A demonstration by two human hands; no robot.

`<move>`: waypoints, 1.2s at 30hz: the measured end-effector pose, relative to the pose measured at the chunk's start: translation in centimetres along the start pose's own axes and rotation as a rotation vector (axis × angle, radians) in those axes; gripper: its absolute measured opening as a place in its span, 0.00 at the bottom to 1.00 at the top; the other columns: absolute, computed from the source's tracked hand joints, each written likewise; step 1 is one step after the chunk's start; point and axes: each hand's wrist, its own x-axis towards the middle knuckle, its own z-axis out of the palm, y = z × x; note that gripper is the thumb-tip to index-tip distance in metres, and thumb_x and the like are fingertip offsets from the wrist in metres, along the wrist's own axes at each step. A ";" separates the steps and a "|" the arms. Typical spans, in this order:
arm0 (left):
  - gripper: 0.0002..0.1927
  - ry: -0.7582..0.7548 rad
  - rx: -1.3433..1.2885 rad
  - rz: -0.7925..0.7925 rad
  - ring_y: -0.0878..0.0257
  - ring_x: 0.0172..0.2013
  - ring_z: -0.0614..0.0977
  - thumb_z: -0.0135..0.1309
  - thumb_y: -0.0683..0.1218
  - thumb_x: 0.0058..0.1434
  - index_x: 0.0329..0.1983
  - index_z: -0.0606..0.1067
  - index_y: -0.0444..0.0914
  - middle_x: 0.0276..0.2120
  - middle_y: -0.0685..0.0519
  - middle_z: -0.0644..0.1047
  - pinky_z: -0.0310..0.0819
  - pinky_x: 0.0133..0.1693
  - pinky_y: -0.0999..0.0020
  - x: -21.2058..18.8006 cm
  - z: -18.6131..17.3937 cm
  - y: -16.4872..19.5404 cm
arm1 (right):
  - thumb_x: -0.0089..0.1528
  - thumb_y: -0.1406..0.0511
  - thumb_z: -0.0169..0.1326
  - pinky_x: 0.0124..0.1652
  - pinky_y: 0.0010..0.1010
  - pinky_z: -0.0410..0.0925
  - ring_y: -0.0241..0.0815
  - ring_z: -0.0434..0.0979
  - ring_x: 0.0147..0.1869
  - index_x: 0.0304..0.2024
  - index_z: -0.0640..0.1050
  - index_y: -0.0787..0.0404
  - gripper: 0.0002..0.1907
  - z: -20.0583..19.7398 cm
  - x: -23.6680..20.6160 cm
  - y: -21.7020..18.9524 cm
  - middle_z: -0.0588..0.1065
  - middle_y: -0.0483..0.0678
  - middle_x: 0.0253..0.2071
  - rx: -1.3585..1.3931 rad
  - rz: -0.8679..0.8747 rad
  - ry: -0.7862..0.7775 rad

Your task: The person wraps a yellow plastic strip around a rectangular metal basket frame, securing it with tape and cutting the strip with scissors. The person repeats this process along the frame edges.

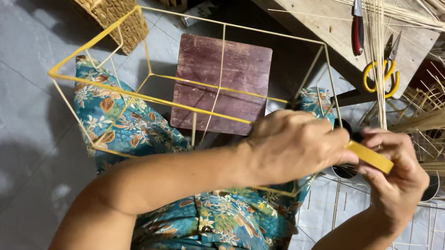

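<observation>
You're wrapping yellow tape round the wire frame [182,89], which lies across your lap from the upper left to the centre of the frame. Your left hand [293,144] is closed over the frame's bar at centre; your right hand [396,167] pinches the tape roll [369,157] just beside it. Next, judge the pull: keep the tape taut and angled along the bar

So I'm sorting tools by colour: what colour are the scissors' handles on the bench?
Yellow; the scissors show best in the head view, beside the red-handled cutters.
</observation>
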 end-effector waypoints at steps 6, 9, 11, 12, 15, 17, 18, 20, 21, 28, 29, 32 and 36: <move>0.20 0.010 -0.074 0.183 0.64 0.20 0.74 0.61 0.59 0.68 0.28 0.75 0.41 0.20 0.56 0.71 0.69 0.24 0.65 -2.3 -6.5 2.1 | 0.60 0.56 0.64 0.76 0.51 0.56 0.52 0.71 0.71 0.29 0.73 0.61 0.18 4.7 2.8 -5.5 0.73 0.59 0.59 -0.062 -0.159 0.034; 0.21 -0.035 -0.168 0.305 0.64 0.21 0.73 0.61 0.60 0.68 0.27 0.73 0.44 0.22 0.58 0.69 0.66 0.25 0.66 -3.7 -9.6 1.6 | 0.56 0.58 0.64 0.76 0.54 0.52 0.58 0.68 0.72 0.26 0.73 0.59 0.16 7.0 2.7 -8.3 0.73 0.62 0.57 -0.338 -0.184 -0.028; 0.22 -0.074 -0.236 0.376 0.64 0.21 0.72 0.62 0.60 0.67 0.25 0.72 0.45 0.22 0.59 0.68 0.63 0.25 0.65 -4.4 -10.9 0.9 | 0.51 0.60 0.61 0.74 0.52 0.50 0.59 0.68 0.71 0.26 0.75 0.59 0.11 8.3 2.0 -9.4 0.75 0.60 0.54 -0.400 -0.126 -0.081; 0.23 -0.082 -0.260 0.408 0.63 0.21 0.72 0.63 0.60 0.66 0.23 0.71 0.44 0.20 0.58 0.67 0.61 0.25 0.64 -4.7 -11.5 0.5 | 0.50 0.59 0.58 0.73 0.51 0.50 0.54 0.71 0.65 0.26 0.75 0.58 0.10 8.3 2.2 -9.6 0.76 0.55 0.50 -0.379 -0.175 -0.171; 0.23 -0.111 -0.307 0.412 0.62 0.23 0.71 0.66 0.59 0.64 0.21 0.71 0.44 0.20 0.58 0.66 0.59 0.25 0.61 -6.1 -13.2 -0.4 | 0.48 0.57 0.54 0.68 0.47 0.53 0.42 0.78 0.49 0.28 0.77 0.57 0.12 8.5 2.5 -9.3 0.78 0.44 0.41 -0.375 -0.285 -0.364; 0.21 -0.127 -0.312 0.374 0.62 0.25 0.72 0.67 0.57 0.62 0.22 0.73 0.43 0.21 0.57 0.68 0.60 0.26 0.61 -7.3 -14.4 -0.9 | 0.51 0.55 0.58 0.61 0.42 0.59 0.40 0.75 0.42 0.28 0.76 0.58 0.14 9.4 1.7 -9.1 0.77 0.44 0.38 -0.463 -0.301 -0.358; 0.19 -0.125 -0.295 0.345 0.61 0.26 0.73 0.68 0.57 0.60 0.24 0.75 0.42 0.22 0.57 0.69 0.62 0.26 0.61 -8.0 -15.1 -1.2 | 0.50 0.53 0.60 0.57 0.41 0.58 0.41 0.74 0.41 0.28 0.77 0.57 0.16 10.0 1.4 -8.9 0.77 0.44 0.37 -0.492 -0.316 -0.348; 0.16 -0.104 -0.323 0.244 0.60 0.33 0.78 0.68 0.54 0.59 0.29 0.77 0.40 0.27 0.55 0.73 0.69 0.33 0.62 -9.8 -16.2 -1.5 | 0.49 0.48 0.63 0.49 0.39 0.57 0.44 0.71 0.39 0.28 0.77 0.57 0.21 11.4 0.7 -8.9 0.77 0.44 0.36 -0.551 -0.339 -0.328; 0.14 -0.086 -0.365 0.177 0.59 0.38 0.80 0.68 0.52 0.60 0.33 0.77 0.39 0.32 0.54 0.76 0.75 0.40 0.62 -10.7 -16.7 -1.7 | 0.49 0.49 0.64 0.49 0.40 0.57 0.44 0.71 0.39 0.27 0.75 0.57 0.21 12.3 0.6 -9.0 0.77 0.45 0.37 -0.570 -0.346 -0.330; 0.09 -0.062 -0.500 -0.206 0.57 0.53 0.85 0.67 0.44 0.58 0.39 0.79 0.40 0.40 0.55 0.83 0.67 0.71 0.46 -16.6 -17.9 -3.8 | 0.51 0.54 0.69 0.48 0.40 0.57 0.45 0.72 0.41 0.32 0.75 0.58 0.20 18.4 0.4 -9.9 0.77 0.44 0.40 -0.640 -0.298 -0.340; 0.09 -0.044 -0.501 -0.222 0.57 0.53 0.85 0.67 0.44 0.58 0.39 0.78 0.40 0.40 0.56 0.83 0.67 0.71 0.46 -17.2 -18.2 -4.1 | 0.50 0.55 0.69 0.47 0.40 0.57 0.46 0.72 0.41 0.32 0.75 0.58 0.20 19.0 0.5 -10.0 0.77 0.44 0.39 -0.645 -0.281 -0.345; 0.09 -0.020 -0.520 -0.257 0.57 0.54 0.85 0.67 0.44 0.58 0.39 0.79 0.41 0.40 0.56 0.83 0.67 0.72 0.47 -18.1 -19.1 -5.1 | 0.52 0.56 0.70 0.49 0.40 0.57 0.45 0.72 0.42 0.32 0.75 0.58 0.19 19.9 0.5 -10.9 0.76 0.44 0.40 -0.638 -0.246 -0.358; 0.09 -0.055 -0.582 -0.243 0.56 0.56 0.84 0.66 0.44 0.59 0.40 0.79 0.41 0.42 0.56 0.83 0.64 0.73 0.48 -18.2 -19.2 -6.1 | 0.50 0.55 0.69 0.52 0.43 0.59 0.49 0.73 0.47 0.34 0.77 0.58 0.19 20.0 1.2 -12.2 0.76 0.48 0.45 -0.581 -0.272 -0.401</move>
